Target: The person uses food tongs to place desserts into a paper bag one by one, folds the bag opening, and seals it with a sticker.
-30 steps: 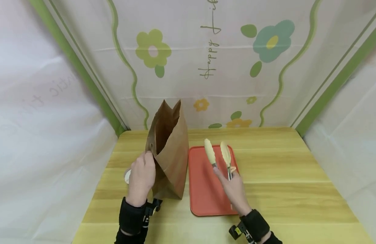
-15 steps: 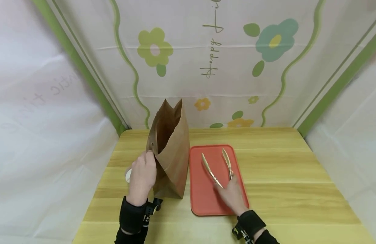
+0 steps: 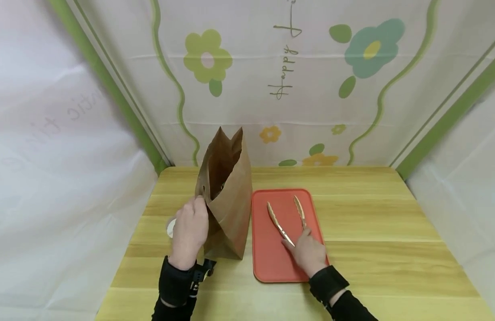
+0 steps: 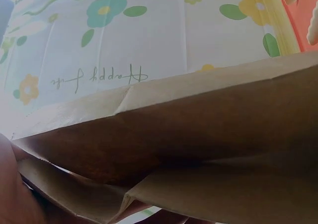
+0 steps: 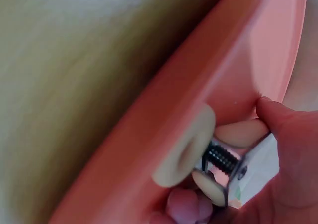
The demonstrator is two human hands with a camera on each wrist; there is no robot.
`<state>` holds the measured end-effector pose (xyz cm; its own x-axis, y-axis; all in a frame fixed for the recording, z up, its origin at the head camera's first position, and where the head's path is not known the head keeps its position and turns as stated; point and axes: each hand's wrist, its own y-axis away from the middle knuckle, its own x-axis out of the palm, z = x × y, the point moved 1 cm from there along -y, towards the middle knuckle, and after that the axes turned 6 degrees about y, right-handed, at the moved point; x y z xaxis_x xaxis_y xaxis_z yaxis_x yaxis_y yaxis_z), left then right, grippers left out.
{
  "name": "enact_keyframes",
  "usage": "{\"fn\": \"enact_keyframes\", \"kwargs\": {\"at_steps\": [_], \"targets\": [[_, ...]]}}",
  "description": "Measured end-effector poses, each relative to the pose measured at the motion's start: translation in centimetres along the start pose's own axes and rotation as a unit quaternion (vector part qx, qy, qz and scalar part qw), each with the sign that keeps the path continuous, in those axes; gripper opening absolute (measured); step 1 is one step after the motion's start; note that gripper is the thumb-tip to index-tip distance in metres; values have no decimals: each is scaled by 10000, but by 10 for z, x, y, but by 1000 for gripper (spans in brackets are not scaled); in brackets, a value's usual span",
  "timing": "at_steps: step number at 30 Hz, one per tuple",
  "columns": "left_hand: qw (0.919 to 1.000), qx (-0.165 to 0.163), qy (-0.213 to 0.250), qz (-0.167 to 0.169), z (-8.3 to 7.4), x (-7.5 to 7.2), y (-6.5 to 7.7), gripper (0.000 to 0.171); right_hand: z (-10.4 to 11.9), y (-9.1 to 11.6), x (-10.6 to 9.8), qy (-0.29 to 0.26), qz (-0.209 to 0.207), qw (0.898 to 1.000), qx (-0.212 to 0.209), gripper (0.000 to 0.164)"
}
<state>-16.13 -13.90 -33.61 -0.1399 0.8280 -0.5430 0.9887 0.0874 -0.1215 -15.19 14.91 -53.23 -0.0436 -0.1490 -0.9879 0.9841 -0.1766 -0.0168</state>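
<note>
My left hand (image 3: 189, 232) grips the near upper edge of a brown paper bag (image 3: 231, 209) that stands upright with its mouth open. In the left wrist view the mouth of the bag (image 4: 208, 134) fills the lower half, dark inside; whatever lies within cannot be made out. Over a red tray (image 3: 271, 263) to the right, my right hand (image 3: 309, 254) holds metal tongs (image 3: 280, 227) with pale scalloped tips. Their two arms are spread and point away from me. The right wrist view shows thumb and fingers about the tongs' spring end (image 5: 223, 159), low against the tray.
A small white round object (image 3: 171, 228) sits on the wooden table (image 3: 392, 232), partly behind my left hand. White cloth with printed flowers (image 3: 207, 58) hangs along the back, and plain cloth walls flank both sides.
The tongs have come down from above the tray onto it, with my right hand moving lower and nearer to me. My left hand keeps its grip on the bag's edge.
</note>
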Motion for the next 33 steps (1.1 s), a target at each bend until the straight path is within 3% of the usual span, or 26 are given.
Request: {"fn": "enact_keyframes", "kwargs": {"at_steps": [3,6,8,11,13,17,21,26,28,30,33], "targets": [[10000,32,-33,-13,1,2,-1,38,-4,-1,2,-26,192,9998,10,81],[9989,363,-282,5,-1,4,-2,37,-12,-4,-1,-166,527,9984,99,87],[9987,398,-303,43,-1,4,-1,37,-20,-5,-3,-213,797,9964,192,92],[9994,236,-242,92,-1,5,-1,37,-33,-7,-6,-230,1018,9942,264,95],[9999,-51,-51,93,-2,5,-2,38,-41,-9,-7,-233,1043,9939,263,95],[9996,-269,8,97,-3,5,-3,39,-52,-14,-5,-278,1041,9938,262,97],[9998,-177,5,61,-4,3,-3,42,-57,-18,-3,-422,1101,9924,365,102],[9995,-38,276,124,-5,4,0,63,-59,-19,-10,-757,1309,9876,431,109],[9981,28,517,331,-3,5,3,73,-58,-17,-18,-677,1183,9899,392,108],[9949,211,802,575,-1,8,6,71,-54,-15,-29,-632,884,9936,309,104],[9864,531,1285,878,1,13,11,65,-36,-12,-55,-1060,456,9932,-153,102]]}}
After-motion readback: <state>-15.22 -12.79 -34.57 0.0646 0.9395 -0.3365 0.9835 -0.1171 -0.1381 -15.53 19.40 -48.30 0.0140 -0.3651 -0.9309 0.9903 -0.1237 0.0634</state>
